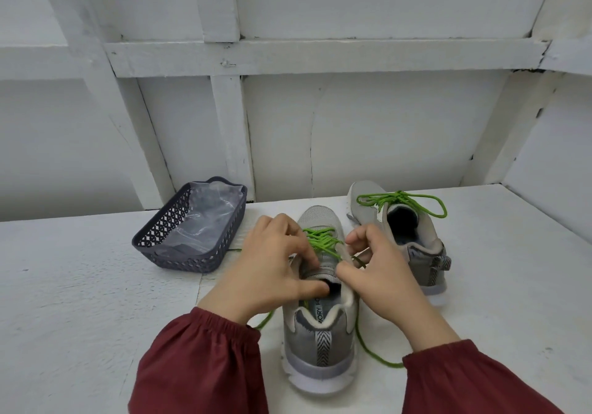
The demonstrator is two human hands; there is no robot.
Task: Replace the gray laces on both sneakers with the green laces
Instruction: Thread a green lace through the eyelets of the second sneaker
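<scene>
White table (80,285) meets a paneled wall. At far left, a dark basket (179,260) holds a clear plastic bag (208,218). Room to move lies near-left. The near sneaker (320,333) lies lengthwise at center, toe far. The left hand (272,266) grips its tongue. The right hand (384,279) has its fingers (362,236) pinching the green lace (320,240). The second sneaker (416,244) stands far right.
</scene>
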